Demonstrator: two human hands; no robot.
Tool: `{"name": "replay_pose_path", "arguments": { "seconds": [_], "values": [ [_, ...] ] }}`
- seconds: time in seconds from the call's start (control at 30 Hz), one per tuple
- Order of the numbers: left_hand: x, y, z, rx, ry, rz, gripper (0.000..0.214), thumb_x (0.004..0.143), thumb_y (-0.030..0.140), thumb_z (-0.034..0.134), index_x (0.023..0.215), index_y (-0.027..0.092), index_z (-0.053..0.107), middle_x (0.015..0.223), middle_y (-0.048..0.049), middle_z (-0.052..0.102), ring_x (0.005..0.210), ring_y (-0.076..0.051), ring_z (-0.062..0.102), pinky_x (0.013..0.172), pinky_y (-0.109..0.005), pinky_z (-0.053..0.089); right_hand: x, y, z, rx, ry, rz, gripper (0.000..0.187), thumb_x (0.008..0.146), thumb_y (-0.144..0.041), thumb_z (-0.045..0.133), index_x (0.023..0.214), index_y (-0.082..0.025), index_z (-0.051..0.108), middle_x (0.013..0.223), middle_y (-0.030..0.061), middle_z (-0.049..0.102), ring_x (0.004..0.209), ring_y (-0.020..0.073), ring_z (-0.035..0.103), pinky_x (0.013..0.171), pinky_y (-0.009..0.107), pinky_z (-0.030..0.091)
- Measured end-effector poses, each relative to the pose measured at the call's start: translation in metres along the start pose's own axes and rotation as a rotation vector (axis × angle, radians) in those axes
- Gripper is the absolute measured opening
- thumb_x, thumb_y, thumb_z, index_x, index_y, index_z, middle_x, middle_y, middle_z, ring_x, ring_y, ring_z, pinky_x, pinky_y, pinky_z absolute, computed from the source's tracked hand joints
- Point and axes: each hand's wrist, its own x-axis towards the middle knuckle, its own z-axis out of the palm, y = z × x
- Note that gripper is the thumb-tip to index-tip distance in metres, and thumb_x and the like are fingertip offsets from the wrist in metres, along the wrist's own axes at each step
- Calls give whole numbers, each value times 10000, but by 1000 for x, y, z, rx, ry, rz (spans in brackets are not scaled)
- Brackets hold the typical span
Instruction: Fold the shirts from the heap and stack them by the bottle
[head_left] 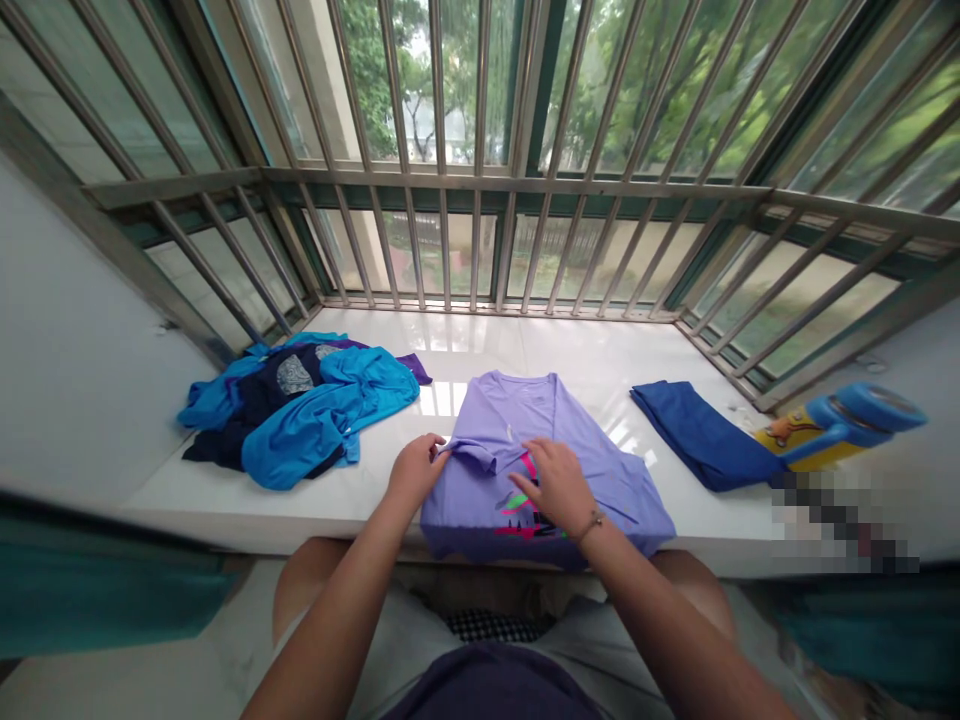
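A lavender T-shirt with a pink, green and black print lies spread on the white window sill, its lower edge hanging over the front. The left side is turned inward, and a sleeve lies across the chest. At the shirt's left edge, my left hand pinches the cloth by the sleeve between thumb and fingers. My right hand rests over the printed front, fingers spread and thumb apart, holding nothing.
To the left lies a loose heap of blue, navy and purple clothes. A folded dark blue garment lies on the right, beside a yellow and blue bottle. Metal window bars stand behind the white sill.
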Motion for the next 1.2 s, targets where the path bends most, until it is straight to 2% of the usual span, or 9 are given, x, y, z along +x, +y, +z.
{"name": "replay_pose_path", "arguments": {
  "seconds": [0.1,0.2,0.4,0.5,0.6,0.7,0.93,1.03,1.2],
  "values": [
    [8,-6,-5,-55,-23,-45,105,949,276,688,971,228,778,801,-1,717,738,-189,659,707,-292,464,10,-46,12,71,-54,-42,409,999,-401,740,1362,-224,672,1352,150,706,1245,315,650,1097,470,501],
    [10,-16,-10,-58,10,-47,108,927,253,673,937,230,778,776,2,714,722,-190,650,694,-290,462,19,-62,19,60,-78,7,331,996,-291,731,1318,-233,682,1312,130,712,1213,302,653,1064,440,502],
    [10,-37,-13,-37,92,46,93,919,272,686,912,221,764,828,-22,703,758,-202,658,742,-315,519,23,-42,20,23,-79,90,314,1021,-299,716,1326,-229,689,1311,126,700,1193,289,647,1013,398,501],
    [8,-41,-11,-80,116,117,119,923,283,696,994,224,771,907,-32,711,775,-200,660,764,-331,556,23,-33,20,2,-72,109,277,1036,-304,709,1309,-258,714,1312,114,695,1190,274,642,968,368,496],
    [5,-41,-10,-149,92,294,266,940,231,653,1180,246,768,1112,-65,723,966,-219,695,883,-354,593,25,-32,21,-14,-70,96,154,1073,-294,657,1184,-285,764,1288,88,712,1173,260,642,932,350,476],
    [5,-40,-9,-108,74,407,333,950,214,657,1264,253,763,1202,-92,708,1153,-259,677,1023,-412,573,28,-35,22,-16,-46,70,167,1104,-288,603,1114,-265,769,1254,87,730,1150,254,643,913,348,460],
    [21,-44,-10,3,-10,297,163,896,150,691,997,225,795,960,-64,747,958,-258,683,910,-410,563,25,-45,24,60,60,52,154,1097,-263,578,1143,-229,721,1212,104,723,1123,259,632,956,369,458],
    [22,-48,-14,-44,-4,257,159,903,158,677,990,232,786,960,-52,750,935,-235,682,868,-370,562,22,-48,28,90,43,50,204,1092,-312,593,1241,-225,702,1281,122,706,1169,268,631,1018,391,469],
    [19,-52,-24,12,-15,285,153,915,155,683,964,244,796,1011,-65,778,1015,-255,691,953,-399,544,18,-46,34,37,-25,58,287,1076,-361,619,1323,-238,695,1379,141,678,1256,308,614,1102,454,473]
  ]
}}
